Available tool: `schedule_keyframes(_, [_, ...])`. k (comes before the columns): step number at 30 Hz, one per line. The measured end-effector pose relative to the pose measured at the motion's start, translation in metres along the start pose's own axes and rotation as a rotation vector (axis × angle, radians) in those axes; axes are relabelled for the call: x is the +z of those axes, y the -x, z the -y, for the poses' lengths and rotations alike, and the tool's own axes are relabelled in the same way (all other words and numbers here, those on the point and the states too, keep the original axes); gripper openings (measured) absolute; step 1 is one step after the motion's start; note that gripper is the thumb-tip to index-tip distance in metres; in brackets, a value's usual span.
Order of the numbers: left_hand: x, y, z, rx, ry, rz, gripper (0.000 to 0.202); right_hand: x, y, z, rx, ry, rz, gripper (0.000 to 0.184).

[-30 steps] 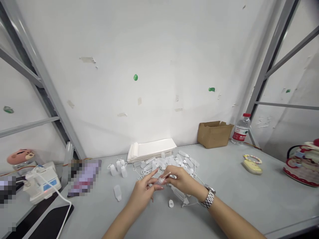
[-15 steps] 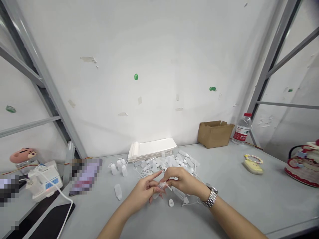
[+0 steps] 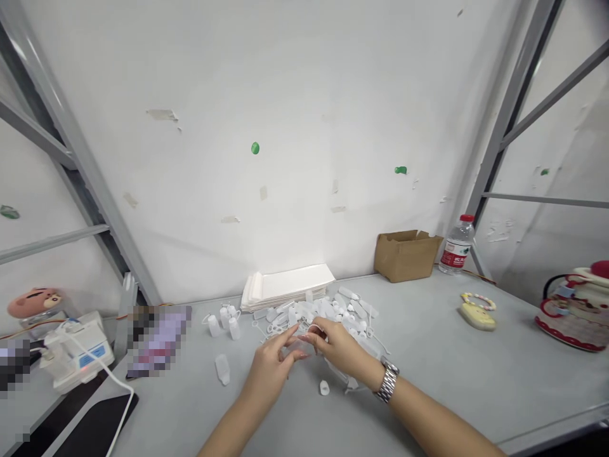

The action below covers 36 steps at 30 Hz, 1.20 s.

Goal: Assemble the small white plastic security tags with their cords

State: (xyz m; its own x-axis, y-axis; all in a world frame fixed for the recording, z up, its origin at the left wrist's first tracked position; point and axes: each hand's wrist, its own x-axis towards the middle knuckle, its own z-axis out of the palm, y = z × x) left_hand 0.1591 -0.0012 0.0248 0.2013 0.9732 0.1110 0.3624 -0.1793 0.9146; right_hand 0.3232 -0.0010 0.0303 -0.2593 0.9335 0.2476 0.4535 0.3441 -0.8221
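My left hand (image 3: pixel 273 362) is closed around a small translucent plastic bottle (image 3: pixel 295 346), thumb and fingers on its two sides. At the bottle's top end, the fingers of my right hand (image 3: pixel 333 344) are pinched, with a thin white loop (image 3: pixel 314 327) curving over them; the fingers partly cover the cap end. Behind both hands spreads a pile of loose white bottles, caps and ringed straps (image 3: pixel 349 308). One small white cap (image 3: pixel 324 388) lies on the table in front of my right hand. A flat translucent bottle (image 3: pixel 222 369) lies to the left.
Several small capped bottles (image 3: pixel 224 317) stand upright at the left. Behind the pile is a stack of white sheets (image 3: pixel 295 282). A cardboard box (image 3: pixel 408 257), a water bottle (image 3: pixel 457 246) and a yellow item with a beaded loop (image 3: pixel 477 316) are at the right. A phone (image 3: pixel 162 343) lies left.
Both hands have risen slightly with the bottle. The strap that hung below my right fingers now shows as a loop above them. The view has shifted a little to the right.
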Motion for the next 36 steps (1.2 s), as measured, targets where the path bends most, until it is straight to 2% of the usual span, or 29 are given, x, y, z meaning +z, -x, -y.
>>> schedule_keyframes(4, [0.0, -0.003, -0.003, -0.102, 0.113, 0.073, 0.054, -0.007, 0.0, 0.005, -0.023, -0.145, 0.045, 0.011])
schedule_keyframes(7, [0.0, -0.005, -0.002, -0.121, 0.191, 0.099, 0.061, -0.013, -0.001, 0.007, -0.02, -0.202, 0.098, 0.007])
schedule_keyframes(9, [0.001, -0.005, 0.0, -0.112, 0.174, 0.09, 0.059, -0.014, -0.002, 0.007, 0.011, -0.23, 0.111, 0.005])
schedule_keyframes(11, [0.001, -0.004, 0.003, -0.047, 0.066, 0.031, 0.051, -0.013, -0.003, 0.003, 0.039, -0.219, 0.106, 0.009])
schedule_keyframes(14, [0.002, -0.002, 0.01, 0.18, -0.141, -0.081, 0.04, -0.007, -0.004, -0.003, 0.056, -0.142, 0.092, 0.02])
schedule_keyframes(16, [0.001, -0.001, 0.014, 0.327, -0.22, -0.117, 0.035, -0.003, -0.004, -0.006, 0.051, -0.117, 0.073, 0.023])
schedule_keyframes(18, [0.001, -0.002, 0.016, 0.396, -0.257, -0.127, 0.031, 0.0, -0.004, -0.008, 0.04, -0.147, 0.05, 0.021])
schedule_keyframes(21, [0.002, -0.003, 0.016, 0.334, -0.251, -0.114, 0.03, -0.001, -0.005, -0.005, 0.015, -0.239, 0.036, 0.015])
schedule_keyframes(25, [0.003, -0.001, 0.01, 0.11, -0.128, -0.057, 0.051, -0.006, -0.004, 0.0, -0.013, -0.207, 0.049, 0.009])
schedule_keyframes(27, [0.004, 0.0, 0.008, 0.078, -0.106, -0.051, 0.055, -0.008, -0.003, 0.001, -0.002, -0.187, 0.055, 0.008])
schedule_keyframes(36, [0.007, 0.002, 0.022, 0.358, -0.243, -0.179, 0.042, 0.004, -0.002, -0.006, -0.005, -0.241, 0.029, 0.019])
